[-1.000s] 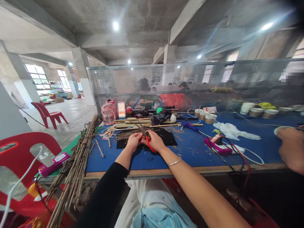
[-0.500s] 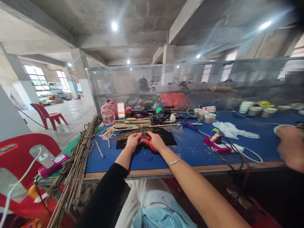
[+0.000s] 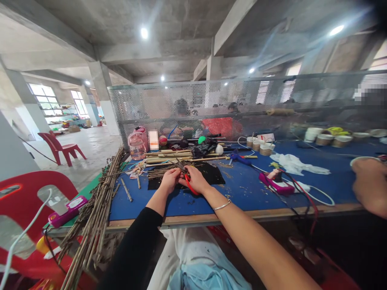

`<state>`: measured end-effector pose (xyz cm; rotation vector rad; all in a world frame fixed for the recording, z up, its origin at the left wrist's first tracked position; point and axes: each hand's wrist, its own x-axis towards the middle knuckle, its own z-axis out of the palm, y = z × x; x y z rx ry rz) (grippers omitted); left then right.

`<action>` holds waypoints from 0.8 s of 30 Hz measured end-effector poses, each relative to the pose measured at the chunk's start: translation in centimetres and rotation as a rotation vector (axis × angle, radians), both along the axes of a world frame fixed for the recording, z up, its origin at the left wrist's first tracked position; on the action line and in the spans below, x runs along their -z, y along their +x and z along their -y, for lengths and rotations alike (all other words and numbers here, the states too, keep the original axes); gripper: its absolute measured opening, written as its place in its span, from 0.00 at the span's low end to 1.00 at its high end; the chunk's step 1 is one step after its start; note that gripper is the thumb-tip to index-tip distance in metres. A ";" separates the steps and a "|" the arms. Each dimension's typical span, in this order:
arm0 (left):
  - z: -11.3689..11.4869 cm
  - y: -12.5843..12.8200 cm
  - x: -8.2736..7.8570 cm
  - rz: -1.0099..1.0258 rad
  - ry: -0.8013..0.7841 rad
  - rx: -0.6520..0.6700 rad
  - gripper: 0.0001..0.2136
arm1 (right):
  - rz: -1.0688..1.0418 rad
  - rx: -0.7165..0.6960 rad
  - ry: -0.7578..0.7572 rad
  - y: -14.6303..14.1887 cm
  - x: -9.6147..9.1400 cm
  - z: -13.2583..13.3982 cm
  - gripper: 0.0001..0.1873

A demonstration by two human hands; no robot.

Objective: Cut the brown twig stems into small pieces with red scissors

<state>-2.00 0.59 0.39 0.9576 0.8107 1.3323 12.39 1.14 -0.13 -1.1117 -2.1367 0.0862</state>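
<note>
Red-handled scissors [image 3: 190, 183] in right hand [image 3: 196, 180]; pink jug [image 3: 138, 146] behind

Concrete ceiling [image 3: 169, 24] w/ lights, red chair [image 3: 59, 147], windows [image 3: 45, 96] at left

Daylight from the windows [image 3: 45, 99] at far left and flaring ceiling lamps [image 3: 144, 33] light the blue worktop [image 3: 242, 193] brightly with soft shadows; the left hand [image 3: 169, 179] and right hand [image 3: 197, 180] at the centre are sharp, while the wide lens bends and blurs the edges.
</note>
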 end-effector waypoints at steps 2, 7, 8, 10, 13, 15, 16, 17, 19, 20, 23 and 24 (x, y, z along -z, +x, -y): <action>0.1 0.1 -0.1 0.006 0.006 0.008 0.14 | -0.014 -0.010 0.011 0.0 0.1 0.0 0.32; 0.1 0.1 -0.1 0.026 0.011 -0.008 0.14 | -0.041 -0.050 -0.059 0.1 -0.5 0.4 0.26; 0.0 0.1 -0.1 0.034 0.006 -0.022 0.14 | -0.039 -0.050 -0.085 0.1 -0.6 0.5 0.24; 0.0 0.1 -0.1 0.038 -0.006 -0.055 0.15 | -0.026 -0.041 -0.120 0.3 -0.9 0.7 0.23; -0.1 0.0 0.0 0.021 -0.014 -0.081 0.15 | -0.005 -0.012 -0.112 0.3 -0.9 0.8 0.26; -0.2 0.1 0.1 0.002 0.000 -0.055 0.16 | 0.002 -0.003 -0.073 0.3 -0.8 0.7 0.27; -0.2 0.1 0.2 -0.009 0.009 -0.033 0.16 | 0.002 -0.003 -0.052 0.2 -0.8 0.6 0.28; -0.3 0.1 0.3 -0.018 0.017 -0.013 0.16 | 0.001 -0.007 -0.035 0.2 -0.7 0.6 0.29; -0.3 0.1 0.4 -0.030 0.024 0.000 0.16 | -0.004 -0.019 -0.027 0.2 -0.7 0.5 0.29; -0.4 0.1 0.4 -0.034 0.025 -0.008 0.16 | -0.006 -0.024 -0.036 0.2 -0.7 0.5 0.28; -0.4 0.0 0.4 -0.041 0.023 -0.053 0.15 | -0.006 -0.017 -0.086 0.2 -0.9 0.6 0.27; -0.4 0.0 0.4 -0.042 0.019 -0.063 0.15 | -0.001 -0.004 -0.101 0.3 -1.0 0.7 0.26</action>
